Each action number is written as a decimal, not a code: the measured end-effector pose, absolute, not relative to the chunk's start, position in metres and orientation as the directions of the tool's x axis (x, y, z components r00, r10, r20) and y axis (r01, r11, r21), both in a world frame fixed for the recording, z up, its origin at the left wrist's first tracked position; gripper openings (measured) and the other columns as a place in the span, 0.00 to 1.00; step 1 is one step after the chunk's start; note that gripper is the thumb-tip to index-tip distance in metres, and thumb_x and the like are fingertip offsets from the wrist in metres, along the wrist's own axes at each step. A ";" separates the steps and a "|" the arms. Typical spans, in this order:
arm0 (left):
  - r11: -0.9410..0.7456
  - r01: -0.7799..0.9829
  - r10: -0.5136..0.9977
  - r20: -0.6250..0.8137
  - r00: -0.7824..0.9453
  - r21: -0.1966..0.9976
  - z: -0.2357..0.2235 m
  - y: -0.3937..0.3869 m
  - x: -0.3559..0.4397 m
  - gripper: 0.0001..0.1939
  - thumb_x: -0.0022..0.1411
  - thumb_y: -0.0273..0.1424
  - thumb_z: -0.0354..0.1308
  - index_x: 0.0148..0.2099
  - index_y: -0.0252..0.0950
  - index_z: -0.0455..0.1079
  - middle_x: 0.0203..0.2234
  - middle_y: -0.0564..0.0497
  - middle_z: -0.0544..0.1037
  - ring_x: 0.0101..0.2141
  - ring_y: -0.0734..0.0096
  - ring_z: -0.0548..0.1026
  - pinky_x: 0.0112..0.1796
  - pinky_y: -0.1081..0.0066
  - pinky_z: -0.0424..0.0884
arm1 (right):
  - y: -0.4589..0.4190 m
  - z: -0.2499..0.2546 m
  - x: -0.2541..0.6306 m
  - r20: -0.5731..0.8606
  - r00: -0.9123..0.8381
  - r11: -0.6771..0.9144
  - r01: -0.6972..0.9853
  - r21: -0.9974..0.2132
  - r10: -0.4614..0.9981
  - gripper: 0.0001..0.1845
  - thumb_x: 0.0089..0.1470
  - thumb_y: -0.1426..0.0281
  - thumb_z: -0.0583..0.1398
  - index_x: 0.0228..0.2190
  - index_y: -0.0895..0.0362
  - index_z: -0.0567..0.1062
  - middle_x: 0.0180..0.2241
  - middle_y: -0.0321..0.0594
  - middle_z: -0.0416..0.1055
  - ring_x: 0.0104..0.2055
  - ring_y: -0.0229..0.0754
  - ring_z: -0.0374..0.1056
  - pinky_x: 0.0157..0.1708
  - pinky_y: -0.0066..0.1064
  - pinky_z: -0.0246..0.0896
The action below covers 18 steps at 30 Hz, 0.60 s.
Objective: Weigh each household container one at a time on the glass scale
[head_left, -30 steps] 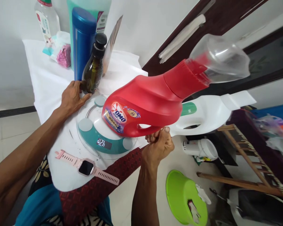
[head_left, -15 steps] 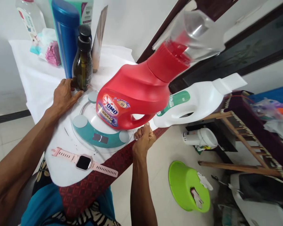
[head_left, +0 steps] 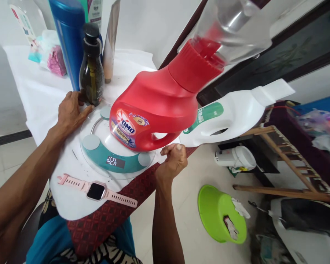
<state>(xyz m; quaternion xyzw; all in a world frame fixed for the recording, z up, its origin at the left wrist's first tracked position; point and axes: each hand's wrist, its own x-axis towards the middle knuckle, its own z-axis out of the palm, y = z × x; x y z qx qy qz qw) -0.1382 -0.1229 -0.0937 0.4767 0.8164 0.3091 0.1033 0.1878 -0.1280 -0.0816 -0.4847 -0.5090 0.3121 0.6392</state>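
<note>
– Fingers point(head_left: 167, 149), head view?
– Right hand point(head_left: 173, 161) at the scale's point(head_left: 99, 158) 4 o'clock: curled in, nothing visibly held. Left hand point(head_left: 70, 113) at 10: thumb spread wide beside pump bottle point(head_left: 91, 73), contact unclear.
– Red bottle point(head_left: 156, 106)?
– On the scale, neck toward 1 o'clock. Changed: display point(head_left: 115, 161) at 6 shows several digits; half a second ago, barely one.
– Meaning?
– Reading likely live under load.

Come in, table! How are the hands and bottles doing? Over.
Left hand by dark pump bottle. Right hand loosely curled near red bottle. Red bottle on glass scale, display lit. White bottle partly hidden behind it.
</note>
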 end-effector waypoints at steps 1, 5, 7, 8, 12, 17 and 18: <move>0.351 0.712 0.843 0.126 -0.523 0.608 -0.093 -0.123 -0.138 0.15 0.62 0.40 0.63 0.46 0.41 0.64 0.46 0.43 0.78 0.49 0.53 0.74 0.59 0.52 0.75 | -0.129 -0.072 0.186 0.393 0.252 0.380 0.099 -0.920 0.884 0.25 0.67 0.46 0.62 0.29 0.52 0.72 0.27 0.31 0.64 0.30 0.38 0.62 0.34 0.32 0.60; 0.350 0.706 0.841 0.125 -0.526 0.615 -0.092 -0.124 -0.137 0.15 0.62 0.39 0.62 0.47 0.40 0.65 0.46 0.43 0.77 0.49 0.53 0.75 0.59 0.51 0.76 | -0.126 -0.047 0.179 0.427 0.128 0.417 0.097 -0.904 0.895 0.24 0.65 0.42 0.62 0.36 0.51 0.76 0.31 0.32 0.65 0.34 0.40 0.64 0.37 0.33 0.62; 0.349 0.705 0.844 0.120 -0.523 0.617 -0.091 -0.125 -0.137 0.15 0.62 0.39 0.62 0.47 0.40 0.65 0.46 0.43 0.77 0.49 0.53 0.75 0.59 0.51 0.76 | -0.123 -0.043 0.176 0.401 0.111 0.392 0.094 -0.915 0.909 0.24 0.66 0.43 0.62 0.34 0.51 0.76 0.30 0.32 0.65 0.33 0.40 0.64 0.37 0.33 0.62; 0.344 0.706 0.847 0.119 -0.517 0.618 -0.091 -0.125 -0.137 0.15 0.62 0.39 0.62 0.47 0.40 0.65 0.46 0.44 0.77 0.49 0.54 0.75 0.59 0.51 0.76 | -0.121 -0.043 0.175 0.391 0.099 0.384 0.087 -0.919 0.915 0.25 0.66 0.43 0.61 0.34 0.51 0.76 0.30 0.33 0.65 0.33 0.40 0.64 0.36 0.33 0.63; 0.352 0.715 0.850 0.114 -0.515 0.604 -0.090 -0.125 -0.137 0.15 0.62 0.40 0.62 0.46 0.41 0.64 0.46 0.43 0.78 0.49 0.53 0.75 0.59 0.50 0.76 | -0.111 -0.045 0.171 0.388 -0.021 0.389 0.031 -0.921 0.921 0.27 0.62 0.41 0.64 0.30 0.51 0.76 0.30 0.36 0.70 0.34 0.43 0.67 0.36 0.36 0.67; 0.363 0.718 0.845 0.115 -0.522 0.594 -0.087 -0.124 -0.136 0.13 0.61 0.40 0.61 0.43 0.42 0.63 0.47 0.41 0.79 0.51 0.48 0.77 0.59 0.47 0.75 | -0.097 -0.035 0.170 0.344 -0.156 0.346 -0.015 -0.938 0.926 0.32 0.54 0.36 0.67 0.24 0.50 0.73 0.23 0.33 0.65 0.25 0.39 0.61 0.26 0.34 0.66; 0.369 0.718 0.842 0.114 -0.527 0.591 -0.086 -0.124 -0.136 0.13 0.60 0.40 0.61 0.43 0.42 0.63 0.46 0.40 0.79 0.52 0.47 0.77 0.59 0.47 0.75 | -0.095 -0.032 0.170 0.337 -0.185 0.339 -0.020 -0.941 0.923 0.33 0.53 0.35 0.68 0.22 0.50 0.70 0.21 0.32 0.63 0.24 0.38 0.59 0.24 0.33 0.65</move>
